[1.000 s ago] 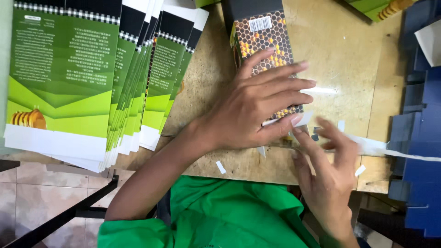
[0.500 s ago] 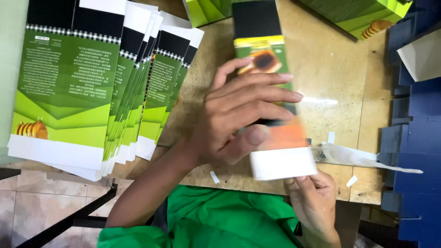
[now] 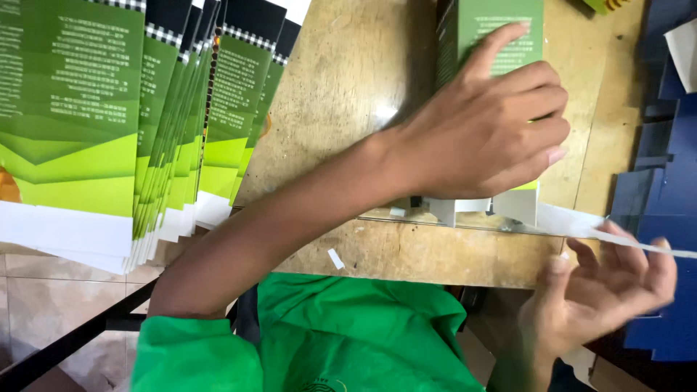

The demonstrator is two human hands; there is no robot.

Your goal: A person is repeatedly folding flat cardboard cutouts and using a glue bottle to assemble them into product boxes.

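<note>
a fanned stack of flat carton blanks [image 3: 109, 138] — green and lime panels with black tops and white bottom flaps — covers the left end of the worn wooden desk [image 3: 348, 87], overhanging its near edge above the tiled floor [image 3: 43, 305]. dark blue flat cartons [image 3: 664, 181] are piled at the right edge of the view, well apart from the green stack. small white paper scraps [image 3: 335, 258] lie on the desk's near strip. the person's green shirt [image 3: 348, 341] fills the bottom of the view, and a dark frame bar [image 3: 65, 348] runs under the desk at lower left.

between the two piles, a green folded carton [image 3: 501, 36] lies on the desk with its white end flaps [image 3: 519, 207] pointing toward the person. the left hand [image 3: 486, 131] covers most of it, so only its far panel and the flaps show. that hand lies palm down on the carton, forearm crossing the desk from lower left, fingers [image 3: 541, 109] spread and slightly curled, pressing rather than wrapped round it.

the right hand [image 3: 602, 294] is off the near edge of the desk, palm turned up and blurred, fingers loosely curled. a thin white paper strip [image 3: 632, 241] runs from the carton's flaps to its fingertips, which pinch it — just how firmly cannot be told through the blur.
</note>
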